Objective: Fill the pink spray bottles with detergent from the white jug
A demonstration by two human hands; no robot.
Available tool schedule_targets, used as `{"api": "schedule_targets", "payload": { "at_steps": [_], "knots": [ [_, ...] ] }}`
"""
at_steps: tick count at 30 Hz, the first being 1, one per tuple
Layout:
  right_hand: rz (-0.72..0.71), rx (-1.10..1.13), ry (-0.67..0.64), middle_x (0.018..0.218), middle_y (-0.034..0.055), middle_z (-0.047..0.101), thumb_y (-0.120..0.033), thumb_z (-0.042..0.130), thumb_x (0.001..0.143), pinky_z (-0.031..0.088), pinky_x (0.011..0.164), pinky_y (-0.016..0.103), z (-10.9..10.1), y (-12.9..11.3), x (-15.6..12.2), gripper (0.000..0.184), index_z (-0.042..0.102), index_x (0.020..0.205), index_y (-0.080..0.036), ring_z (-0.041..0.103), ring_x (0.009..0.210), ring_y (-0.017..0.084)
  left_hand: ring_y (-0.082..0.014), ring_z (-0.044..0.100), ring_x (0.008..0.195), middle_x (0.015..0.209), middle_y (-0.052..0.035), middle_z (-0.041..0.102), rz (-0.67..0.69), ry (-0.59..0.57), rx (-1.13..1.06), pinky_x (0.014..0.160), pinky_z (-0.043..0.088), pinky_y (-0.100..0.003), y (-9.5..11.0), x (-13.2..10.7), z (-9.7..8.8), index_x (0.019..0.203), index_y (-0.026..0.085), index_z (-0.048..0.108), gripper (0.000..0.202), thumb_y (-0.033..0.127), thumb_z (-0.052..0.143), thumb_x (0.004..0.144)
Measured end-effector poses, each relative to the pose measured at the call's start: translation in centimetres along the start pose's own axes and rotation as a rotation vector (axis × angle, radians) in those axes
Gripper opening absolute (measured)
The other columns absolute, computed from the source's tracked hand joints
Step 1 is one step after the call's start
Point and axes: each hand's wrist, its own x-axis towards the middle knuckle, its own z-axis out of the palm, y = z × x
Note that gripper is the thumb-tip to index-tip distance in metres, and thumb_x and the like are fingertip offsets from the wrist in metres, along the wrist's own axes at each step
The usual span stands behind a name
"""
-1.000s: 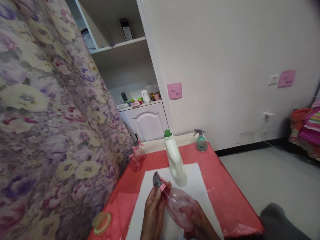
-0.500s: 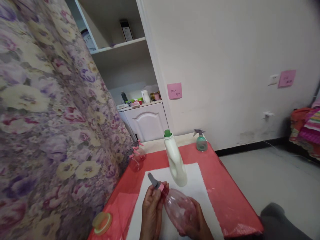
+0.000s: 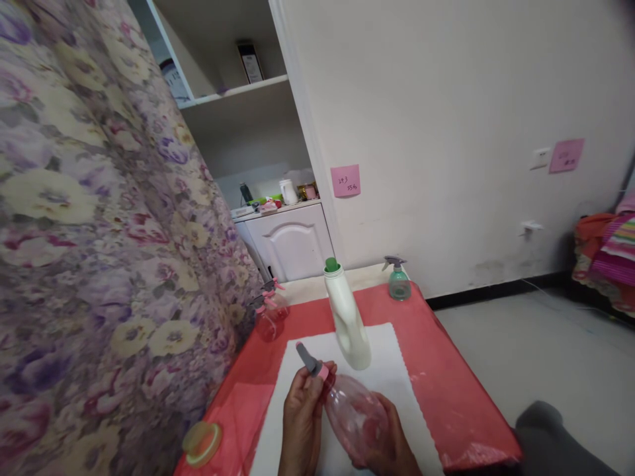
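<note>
A clear pink spray bottle (image 3: 354,413) is held tilted over the white cloth (image 3: 391,357), its neck toward the upper left. My left hand (image 3: 303,410) pinches the pink collar under the grey spray head (image 3: 308,359), which sits at the bottle's neck. Around the lower body of the bottle wraps my right hand (image 3: 391,439). Just beyond them stands a large cream-white jug (image 3: 347,317) with a green piece in its uncapped-looking mouth.
Pink spray bottles (image 3: 268,324) stand at the table's back left, a green spray bottle (image 3: 399,285) at the back right. A yellowish round lid (image 3: 202,443) tops a container front left. A floral curtain (image 3: 124,264) borders the red-covered table (image 3: 446,396).
The spray head has shifted very slightly to the right with my left hand. Both hands keep their hold on the bottle; the other things stay put.
</note>
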Motion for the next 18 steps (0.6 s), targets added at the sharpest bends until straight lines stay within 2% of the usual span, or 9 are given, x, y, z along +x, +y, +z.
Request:
{"api": "schedule_targets", "payload": {
  "at_steps": [4, 8, 11, 15, 18],
  "knots": [
    [0.054, 0.049, -0.065, 0.115, 0.0131, 0.065, -0.045, 0.091, 0.052, 0.057, 0.054, 0.04, -0.2, -0.4, -0.1, 0.081, 0.046, 0.117, -0.027, 0.067, 0.075, 0.027, -0.0196, 0.07, 0.099, 0.097, -0.0079, 0.077, -0.002, -0.011, 0.021, 0.091, 0.051, -0.028, -0.2, 0.1, 0.1, 0.098, 0.017, 0.068, 0.033, 0.032, 0.082, 0.072],
    [0.1, 0.012, -0.091, 0.112, 0.0131, 0.066, -0.049, 0.09, 0.051, 0.053, 0.047, 0.033, -0.4, -1.3, 0.0, 0.083, 0.044, 0.116, -0.025, 0.067, 0.067, 0.023, -0.0188, 0.07, 0.093, 0.096, -0.0085, 0.076, 0.003, -0.016, 0.071, 0.089, 0.051, -0.029, -0.1, 0.0, 0.2, 0.098, 0.016, 0.069, 0.033, 0.034, 0.081, 0.072],
    [0.109, 0.025, -0.199, 0.114, 0.0105, 0.065, -0.057, 0.089, 0.044, 0.052, 0.046, 0.032, -0.8, -2.0, -0.2, 0.092, 0.042, 0.118, -0.026, 0.066, 0.059, 0.018, -0.02, 0.07, 0.091, 0.097, -0.0099, 0.076, 0.011, -0.027, 0.1, 0.086, 0.051, -0.031, 0.0, 0.0, 0.2, 0.098, 0.015, 0.07, 0.036, 0.037, 0.081, 0.071],
    [0.184, 0.126, -0.332, 0.113, 0.0083, 0.065, -0.064, 0.082, 0.052, 0.05, 0.046, 0.029, -1.4, -3.0, -0.6, 0.085, 0.046, 0.118, -0.026, 0.063, 0.049, 0.012, -0.0218, 0.07, 0.091, 0.099, -0.0119, 0.076, 0.007, -0.053, 0.104, 0.085, 0.051, -0.031, 0.0, 0.1, 0.2, 0.098, 0.014, 0.072, 0.038, 0.039, 0.081, 0.071],
    [0.242, 0.14, -0.332, 0.102, 0.008, 0.071, -0.065, 0.073, 0.064, 0.051, 0.046, 0.033, -1.4, -3.7, -0.6, 0.069, 0.053, 0.119, -0.029, 0.066, 0.053, 0.018, -0.0223, 0.069, 0.094, 0.099, -0.0115, 0.077, -0.004, -0.058, 0.107, 0.086, 0.05, -0.03, 0.0, 0.0, 0.2, 0.098, 0.014, 0.073, 0.038, 0.039, 0.081, 0.07]
  ]
}}
